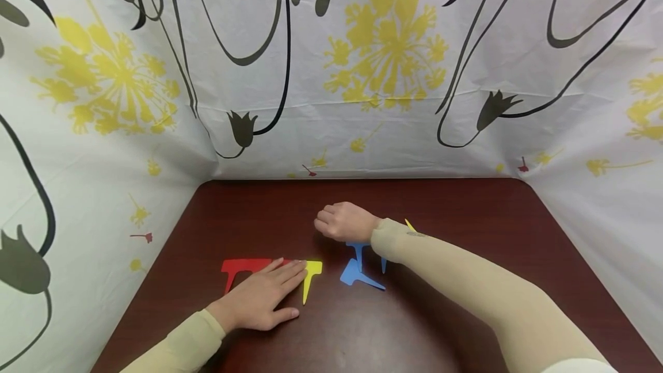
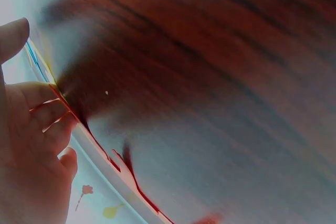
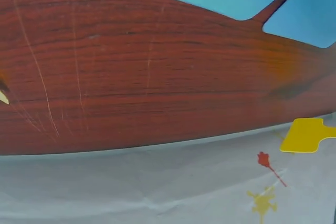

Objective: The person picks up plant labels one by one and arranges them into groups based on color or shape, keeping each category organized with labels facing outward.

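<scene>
My left hand (image 1: 261,298) rests nearly flat over a row of red T-shaped plant labels (image 1: 243,265), its fingertips at the edge of a yellow plant label (image 1: 312,269). The left wrist view shows that hand's fingers (image 2: 47,114) extended beside the red labels. My right hand (image 1: 346,221) is held with curled fingers above the table, beyond several blue plant labels (image 1: 357,272). In the right wrist view another yellow plant label (image 3: 303,136) stands off the table, apparently in that hand. The fingers gripping it are out of that view, and the head view hides the label.
A dark red-brown wooden table (image 1: 425,327) carries the labels. The right forearm partly covers the blue ones and a yellow tip (image 1: 410,225) lying behind it. A patterned white cloth (image 1: 311,91) hangs around the table's back and sides.
</scene>
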